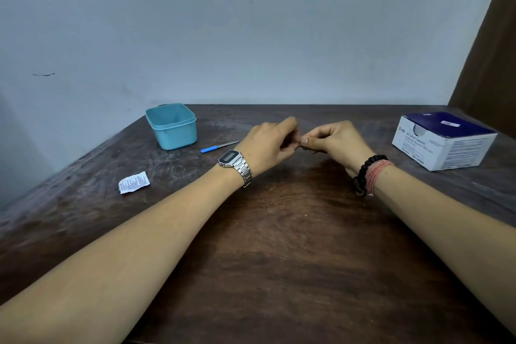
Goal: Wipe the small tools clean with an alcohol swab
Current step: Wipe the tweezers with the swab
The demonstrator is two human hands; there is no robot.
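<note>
Where your two hands meet above the middle of the wooden table (pixel 279 232), their fingertips come together on something small that you cannot make out, since the fingers cover it. Your left hand (pixel 268 142) has its fingers curled inward, thumb and forefinger pressed toward the meeting point. Your right hand (pixel 335 142) is curled the same way, its thumb (pixel 307 140) laid flat and pinching against the forefinger, with a thin dark sliver showing just below it; whether that is a tool or a swab cannot be told. Neither hand has fingers spread apart.

One small tool, a nail file with a blue handle (pixel 219 146), lies flat on the table just left of your left hand, beside the teal plastic tub (pixel 171 127). A torn white swab wrapper (pixel 134 182) lies nearer to you on the left. The box of alcohol swabs (pixel 444 141) sits well apart at the right edge. A metal watch (pixel 233 162) is on your left wrist, a beaded bracelet (pixel 365 173) on your right.
</note>
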